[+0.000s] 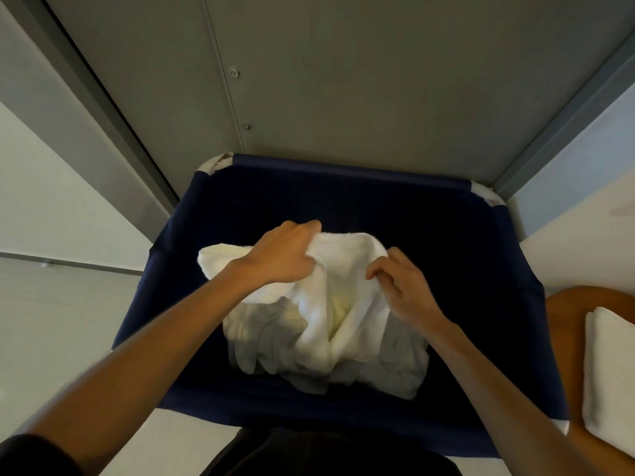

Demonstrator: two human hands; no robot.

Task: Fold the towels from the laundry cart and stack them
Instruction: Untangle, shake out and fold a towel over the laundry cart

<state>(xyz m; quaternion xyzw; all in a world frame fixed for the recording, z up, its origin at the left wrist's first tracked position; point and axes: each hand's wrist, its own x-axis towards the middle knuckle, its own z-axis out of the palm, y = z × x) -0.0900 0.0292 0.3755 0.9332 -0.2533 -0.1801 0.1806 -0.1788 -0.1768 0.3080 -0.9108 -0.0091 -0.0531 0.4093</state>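
A person stands over a dark blue laundry cart point(350, 171) and looks straight down into it. Both bare arms reach forward over its near rim.

The left hand point(281, 255) is clenched on the upper edge of a white towel point(326, 324), with the fingers curled round a bunched fold and the knuckles turned up. The right hand point(400, 286) is just beside it, to the right. Its thumb and fingertips pinch another part of the same edge, and the other fingers are bent. The two hands are close together but do not touch.

The towel is lifted a little at the top and hangs down in loose, crumpled folds. One corner sticks out to the left, behind the left wrist. Its lower part rests on a heap of more pale towels point(398, 369) lying inside the cart.

To the right of the cart is a brown wooden surface point(563, 314) with a rounded edge. A folded white towel point(608, 372) lies flat on it, well apart from the hands. A grey panelled wall point(343, 80) rises behind the cart, and pale floor point(51, 321) shows to the left.
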